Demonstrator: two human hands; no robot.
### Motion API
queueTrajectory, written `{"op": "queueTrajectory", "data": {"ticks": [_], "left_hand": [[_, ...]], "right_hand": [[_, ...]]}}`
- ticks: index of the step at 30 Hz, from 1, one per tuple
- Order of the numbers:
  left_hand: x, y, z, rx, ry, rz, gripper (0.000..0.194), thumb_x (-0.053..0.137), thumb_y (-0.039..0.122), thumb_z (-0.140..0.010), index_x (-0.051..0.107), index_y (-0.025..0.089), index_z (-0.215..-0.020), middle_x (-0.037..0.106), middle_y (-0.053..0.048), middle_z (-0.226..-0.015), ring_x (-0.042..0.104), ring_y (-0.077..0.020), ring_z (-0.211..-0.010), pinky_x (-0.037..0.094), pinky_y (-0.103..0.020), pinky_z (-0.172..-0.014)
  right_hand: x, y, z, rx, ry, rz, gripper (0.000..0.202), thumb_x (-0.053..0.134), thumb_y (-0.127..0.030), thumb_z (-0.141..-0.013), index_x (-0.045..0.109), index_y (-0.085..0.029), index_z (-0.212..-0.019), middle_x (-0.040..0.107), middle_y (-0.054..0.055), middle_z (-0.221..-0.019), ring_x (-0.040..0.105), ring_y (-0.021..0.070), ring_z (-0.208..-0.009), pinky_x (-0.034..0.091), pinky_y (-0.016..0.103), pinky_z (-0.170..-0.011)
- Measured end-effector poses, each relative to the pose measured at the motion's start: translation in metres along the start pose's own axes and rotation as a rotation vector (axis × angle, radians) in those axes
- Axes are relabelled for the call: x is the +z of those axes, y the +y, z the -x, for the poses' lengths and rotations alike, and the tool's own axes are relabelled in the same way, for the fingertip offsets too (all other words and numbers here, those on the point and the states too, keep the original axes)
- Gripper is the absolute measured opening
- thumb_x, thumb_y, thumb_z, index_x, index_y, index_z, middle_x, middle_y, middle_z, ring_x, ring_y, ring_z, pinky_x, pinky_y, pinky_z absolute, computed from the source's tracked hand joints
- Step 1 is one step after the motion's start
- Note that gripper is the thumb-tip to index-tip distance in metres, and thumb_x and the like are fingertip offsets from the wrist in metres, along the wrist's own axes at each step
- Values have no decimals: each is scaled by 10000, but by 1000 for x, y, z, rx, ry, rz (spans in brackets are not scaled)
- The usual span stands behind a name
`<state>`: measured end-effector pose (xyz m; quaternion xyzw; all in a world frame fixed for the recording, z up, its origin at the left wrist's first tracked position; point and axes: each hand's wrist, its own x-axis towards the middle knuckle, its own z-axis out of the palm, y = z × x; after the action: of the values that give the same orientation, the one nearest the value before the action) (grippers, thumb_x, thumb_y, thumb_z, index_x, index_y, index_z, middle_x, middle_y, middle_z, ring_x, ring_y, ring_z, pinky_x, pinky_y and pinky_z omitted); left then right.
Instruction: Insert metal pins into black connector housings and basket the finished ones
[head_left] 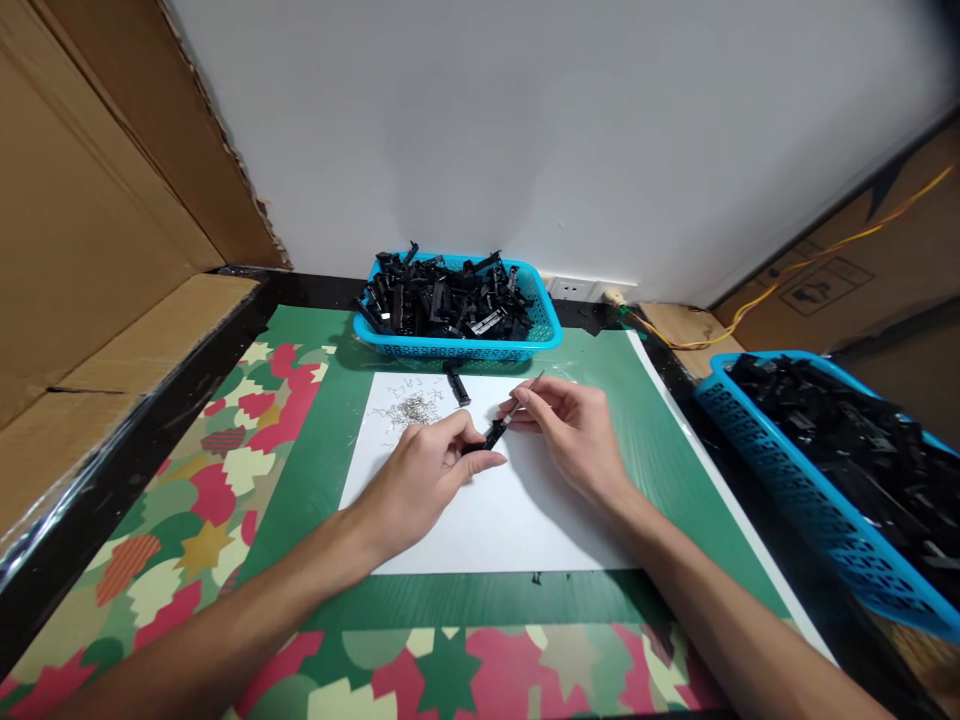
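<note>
Over the white paper, my left hand is closed on a small black plastic part, pinched between thumb and fingers. My right hand grips a thin metal tool, perhaps tweezers; its exact kind is too small to tell. The tool's lower tip meets or nearly meets the end of the black part. Another black plastic piece lies on the paper's far edge, just beyond my left hand. A pile of tiny metal bits, like small springs or wires, is spread on the paper's far left.
A blue basket heaped with black plastic parts stands at the back. A second blue basket of black parts is on the right. Cardboard walls the left side. A yellow cable runs from the wall socket.
</note>
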<state>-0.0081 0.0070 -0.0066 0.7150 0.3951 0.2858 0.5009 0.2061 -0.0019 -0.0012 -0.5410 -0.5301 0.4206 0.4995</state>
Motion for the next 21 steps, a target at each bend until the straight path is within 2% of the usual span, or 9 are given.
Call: {"op": "queueTrajectory", "data": {"ticks": [6,16,21], "left_hand": [[0,1,0,-7,-21,41,263,728,414,-964,589,201,-897,575,27,-802,524,-133,-694,429,-284,-658],[0,1,-2,-59,-8,93,254,695,373,-981,542,204,-870,568,31,-745,545,-141,-688,414,-290,-655],[3,0,0,-59,-9,59,250,687,404,-990,574,202,-895,600,9,-808,571,-153,-732,421,-287,-654]], "right_hand": [[0,0,0,-12,5,19,263,688,-386,-993,745,-162,-868,802,119,-915,779,231,-844,673,407,-834],[7,7,5,-68,91,72,298,699,-380,-976,822,-154,-826,806,105,-852,759,235,-782,659,400,-765],[7,4,5,-102,91,97,307,675,-368,-991,799,-162,-799,786,85,-812,725,214,-756,620,368,-738]]}}
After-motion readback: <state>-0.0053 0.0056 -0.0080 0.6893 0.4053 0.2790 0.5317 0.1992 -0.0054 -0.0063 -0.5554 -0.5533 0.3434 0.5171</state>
